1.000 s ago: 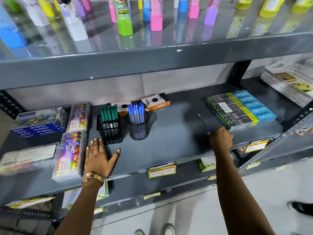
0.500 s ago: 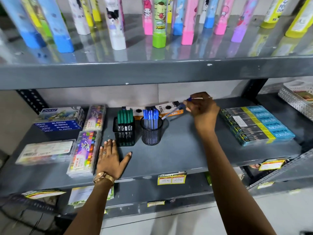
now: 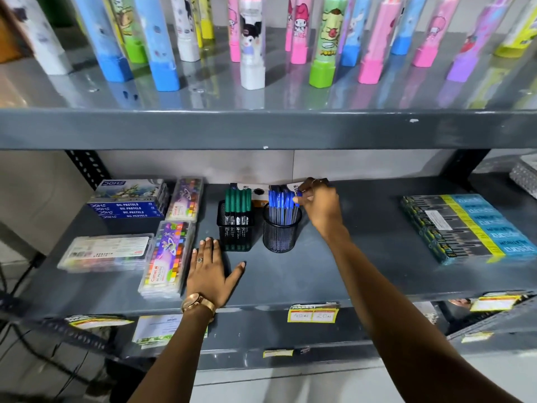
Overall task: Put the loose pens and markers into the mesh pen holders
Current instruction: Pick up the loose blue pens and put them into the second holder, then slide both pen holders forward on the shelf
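Note:
Two black mesh holders stand side by side on the grey middle shelf (image 3: 363,274). The square holder (image 3: 236,231) contains several green-capped markers (image 3: 238,200). The round holder (image 3: 280,235) contains several blue-capped pens (image 3: 279,201). My right hand (image 3: 319,206) is at the round holder's upper right rim, fingertips pinching the blue cap of a pen (image 3: 297,197) that stands among the others in the holder. My left hand (image 3: 210,273) lies flat on the shelf, fingers spread, just in front and left of the square holder.
Oil pastel boxes (image 3: 129,203) and clear crayon cases (image 3: 167,257) fill the shelf's left. A flat box (image 3: 258,191) lies behind the holders. A stack of pencil packs (image 3: 467,228) sits at right. The upper shelf (image 3: 261,126) overhangs, carrying several upright colourful tubes.
My right hand picked a blue pen from near the pencil packs, carried it left, and now has it standing in the round holder. The left hand stayed flat on the shelf.

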### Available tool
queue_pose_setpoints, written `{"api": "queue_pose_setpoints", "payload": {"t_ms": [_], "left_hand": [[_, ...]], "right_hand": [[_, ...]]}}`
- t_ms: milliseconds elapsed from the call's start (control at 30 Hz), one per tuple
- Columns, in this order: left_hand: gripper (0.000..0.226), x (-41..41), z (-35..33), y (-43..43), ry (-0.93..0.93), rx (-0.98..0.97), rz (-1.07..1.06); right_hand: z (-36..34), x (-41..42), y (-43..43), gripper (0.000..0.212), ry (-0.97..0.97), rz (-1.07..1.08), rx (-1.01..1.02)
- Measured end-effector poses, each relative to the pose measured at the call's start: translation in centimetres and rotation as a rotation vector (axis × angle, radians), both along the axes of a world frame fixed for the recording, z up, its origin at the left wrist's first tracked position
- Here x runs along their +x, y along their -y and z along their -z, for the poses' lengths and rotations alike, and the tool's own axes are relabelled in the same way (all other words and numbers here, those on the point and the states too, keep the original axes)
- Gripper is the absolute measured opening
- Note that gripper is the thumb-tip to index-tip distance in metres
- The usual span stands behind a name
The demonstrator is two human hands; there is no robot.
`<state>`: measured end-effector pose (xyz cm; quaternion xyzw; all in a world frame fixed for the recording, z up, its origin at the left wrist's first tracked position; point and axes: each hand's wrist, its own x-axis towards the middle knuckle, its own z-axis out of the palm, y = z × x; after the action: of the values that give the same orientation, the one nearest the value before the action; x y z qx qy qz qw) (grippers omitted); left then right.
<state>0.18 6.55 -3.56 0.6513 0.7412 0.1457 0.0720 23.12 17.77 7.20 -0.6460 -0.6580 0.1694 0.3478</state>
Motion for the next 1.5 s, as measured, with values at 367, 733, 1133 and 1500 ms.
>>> {"api": "queue_pose_setpoints", "payload": {"t_ms": [367,733,1133,1500], "left_hand": [[0.107,-0.2,-0.2,0.0,0.059,-0.024,0.002],[0.126,3.5,-3.1,-3.6,0.914,0.176,-0.228],[0.087,4.0,-2.1,-1.7,0.834,0.209,-0.285],[0.075,6.0,-3.6,6.6,0.817,0.215,-0.296]], "right_hand": [[3.9,-1.3,3.7,0.07,-0.168,-0.072,0.03],[8.9,-6.0,5.0,0.119,-0.346,0.173,-0.048],[8.7,-4.2,8.5,0.104,-0.325,0.135,-0.079],[7.7,-1.1,14.7,0.102,-0.334,0.086,-0.147]]}}
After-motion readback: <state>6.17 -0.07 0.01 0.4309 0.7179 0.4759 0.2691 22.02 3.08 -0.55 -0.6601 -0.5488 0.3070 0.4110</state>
